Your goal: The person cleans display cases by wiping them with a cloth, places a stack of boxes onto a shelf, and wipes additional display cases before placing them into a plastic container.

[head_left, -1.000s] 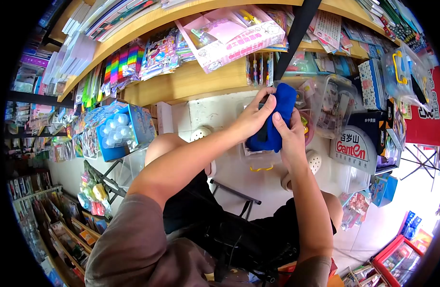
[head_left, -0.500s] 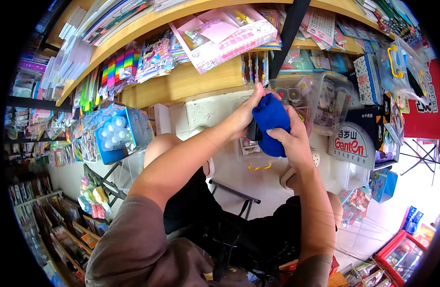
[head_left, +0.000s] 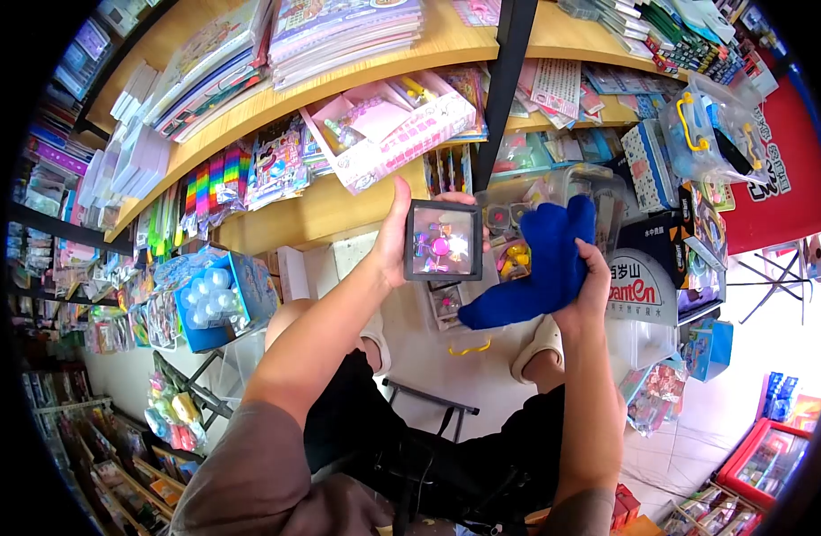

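A square black-framed case [head_left: 442, 241] with a clear front rests in my left hand [head_left: 394, 234], whose fingers reach round behind it. Inside the case is a small pink and multicoloured item. Gripped at its right side by my right hand [head_left: 591, 288], a blue cloth [head_left: 546, 268] hangs bunched and partly unfolded, apart from the case. Beneath both hands is a clear plastic box [head_left: 475, 339] with a yellow handle; yellow pieces and small packets show inside. The cloth covers part of this box.
A pink and white box [head_left: 401, 138] sits on the wooden shelf [head_left: 294, 214] ahead. At the left stands a blue box [head_left: 209, 304] of white balls. A Ganten carton [head_left: 638, 286] and a handled clear case [head_left: 709, 129] are at the right.
The blue cloth has come away from the black-framed case and moved right, opening out in my right hand. The case, mostly hidden before, now faces up in my left hand. The view has shifted.
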Demonstrator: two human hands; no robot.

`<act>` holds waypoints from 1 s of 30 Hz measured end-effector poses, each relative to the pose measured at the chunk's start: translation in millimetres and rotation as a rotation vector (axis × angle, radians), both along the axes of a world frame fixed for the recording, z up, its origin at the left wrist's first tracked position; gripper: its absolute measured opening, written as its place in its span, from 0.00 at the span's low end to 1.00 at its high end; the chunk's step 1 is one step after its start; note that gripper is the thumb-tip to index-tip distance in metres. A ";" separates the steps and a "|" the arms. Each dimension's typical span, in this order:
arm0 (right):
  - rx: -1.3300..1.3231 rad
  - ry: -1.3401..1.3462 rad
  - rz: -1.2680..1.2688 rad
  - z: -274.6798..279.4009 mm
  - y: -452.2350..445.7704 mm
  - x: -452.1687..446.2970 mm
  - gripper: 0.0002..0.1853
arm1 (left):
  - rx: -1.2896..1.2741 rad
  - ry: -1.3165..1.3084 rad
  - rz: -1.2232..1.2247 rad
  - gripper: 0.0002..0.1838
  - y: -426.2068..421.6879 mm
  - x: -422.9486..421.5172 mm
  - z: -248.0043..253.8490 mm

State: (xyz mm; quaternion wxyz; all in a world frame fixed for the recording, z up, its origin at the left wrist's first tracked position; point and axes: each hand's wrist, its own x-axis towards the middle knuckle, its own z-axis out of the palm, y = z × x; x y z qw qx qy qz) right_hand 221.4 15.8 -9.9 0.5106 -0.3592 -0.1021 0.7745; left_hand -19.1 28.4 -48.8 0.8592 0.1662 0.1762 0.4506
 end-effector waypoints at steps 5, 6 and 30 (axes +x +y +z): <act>-0.087 -0.094 -0.098 4.9 -5.3 -13.8 0.20 | -0.011 0.022 -0.015 0.53 1.4 1.0 -0.4; -0.031 -0.167 -0.052 2.6 -7.2 -15.4 0.20 | 0.000 0.073 -0.004 0.52 0.7 2.2 2.6; 0.226 -0.415 0.023 -3.5 -9.2 -40.5 0.19 | 0.105 0.269 0.084 0.49 -7.6 3.6 18.0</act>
